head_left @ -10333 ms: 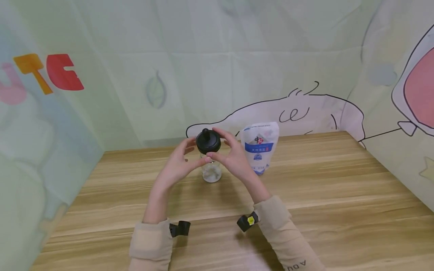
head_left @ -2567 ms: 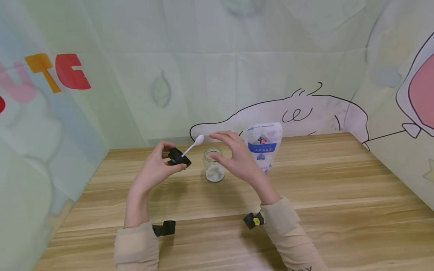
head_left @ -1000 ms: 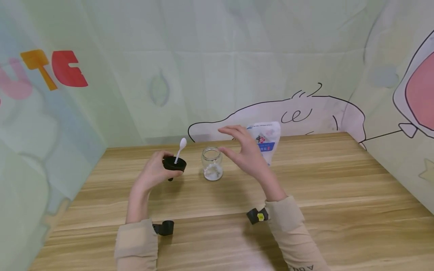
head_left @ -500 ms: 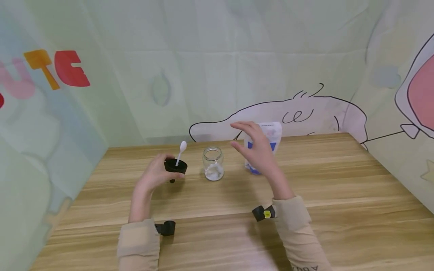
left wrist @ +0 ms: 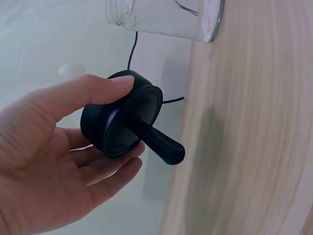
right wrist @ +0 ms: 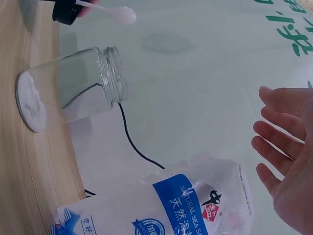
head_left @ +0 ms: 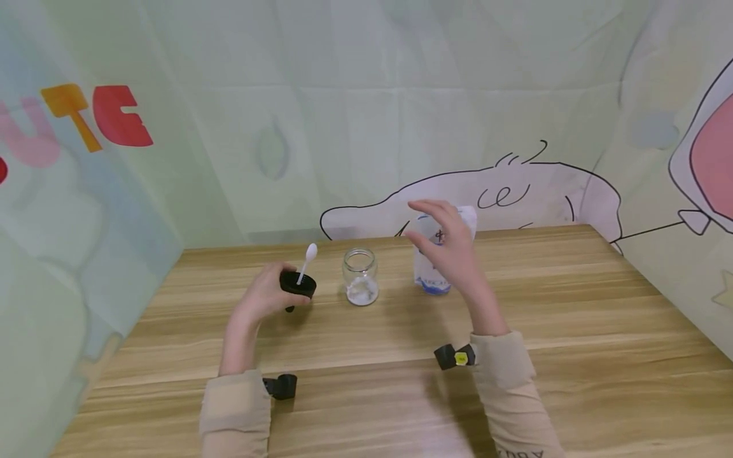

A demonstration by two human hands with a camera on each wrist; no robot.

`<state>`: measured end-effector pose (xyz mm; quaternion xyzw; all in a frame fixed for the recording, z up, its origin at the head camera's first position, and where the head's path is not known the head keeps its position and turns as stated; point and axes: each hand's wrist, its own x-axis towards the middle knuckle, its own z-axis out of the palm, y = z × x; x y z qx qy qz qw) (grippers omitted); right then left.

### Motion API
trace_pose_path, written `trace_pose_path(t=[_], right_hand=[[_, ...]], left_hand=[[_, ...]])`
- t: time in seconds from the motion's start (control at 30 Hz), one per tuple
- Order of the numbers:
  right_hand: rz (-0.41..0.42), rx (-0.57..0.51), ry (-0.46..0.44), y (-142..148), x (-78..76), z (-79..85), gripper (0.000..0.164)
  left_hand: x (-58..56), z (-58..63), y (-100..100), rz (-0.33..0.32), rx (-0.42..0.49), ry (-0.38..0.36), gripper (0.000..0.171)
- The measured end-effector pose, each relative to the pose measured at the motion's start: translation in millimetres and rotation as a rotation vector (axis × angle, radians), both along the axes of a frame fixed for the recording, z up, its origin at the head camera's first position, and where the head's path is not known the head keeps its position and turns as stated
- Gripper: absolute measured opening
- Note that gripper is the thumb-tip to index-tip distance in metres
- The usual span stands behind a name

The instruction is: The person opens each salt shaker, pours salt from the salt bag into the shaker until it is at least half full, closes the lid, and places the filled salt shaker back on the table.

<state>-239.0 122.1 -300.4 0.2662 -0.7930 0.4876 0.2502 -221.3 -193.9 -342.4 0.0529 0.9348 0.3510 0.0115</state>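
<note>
My right grip [head_left: 452,251] has moved further right in the last half second, away from the jar and across the front of the pouch; its thumb and fingers stand apart in a loose curve. My left grip [head_left: 265,294] has hardly shifted, its thumb and fingers clamped on the rim of the black lid [head_left: 300,286]. Ten seconds ago that lid sat on the jar; now I hold it upside down, left of the jar and apart from it, knob pointing down. A white spoon [head_left: 311,252] rises, leaning a little, from its hollow side.

Near the lid, the clear glass jar [head_left: 361,275] stands upright and uncapped on the wood-grained worktop [head_left: 366,401], with white, clumpy stuff in its bottom. To the jar's right, well apart, stands the white-and-blue pouch [right wrist: 166,203], printed "NATURAL SEA SA…"; from the head view my right grip hides its middle. Behind everything hangs a pale printed cloth [head_left: 343,140].
</note>
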Motion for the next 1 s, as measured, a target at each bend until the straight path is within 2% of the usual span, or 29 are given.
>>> trace_pose_path(t=[0.33,1.0], right_hand=[[-0.053,-0.043,-0.07,12.5,0.5,2.0,0.044],[-0.108,-0.106,-0.082,35.3,-5.2,-1.3,0.042]], left_hand=[[-0.7,-2.2,-0.2,0.0,-0.027,-0.03,0.069],[1.1,-5.4,2.3,0.015,-0.049,-0.049,0.069]])
